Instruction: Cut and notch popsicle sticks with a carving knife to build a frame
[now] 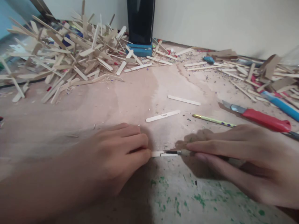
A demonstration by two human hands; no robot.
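My left hand [126, 152] is closed on one end of a craft stick [157, 154], pressing it flat on the table. Marks or cuts show on the stick's bare part, though the detail is blurred. Between thumb and fingers, my right hand [233, 155] grips a slim craft knife [179, 152]; its narrow dark blade lies along the stick, and the handle is mostly hidden. Just beyond my hands lie a craft stick with a small slot [163, 116] and a plain craft stick [184, 100]. A yellow-green pencil [213, 120] lies partly behind my right hand.
A red-handled utility knife [266, 119] lies at right, blade pointing left, near a blue pen-like tube [281, 104]. A large heap of craft sticks [77, 53] fills the back left. In a blue stand [140, 49] stands a dark phone [140, 21]. Scraps [254, 71] litter the back right.
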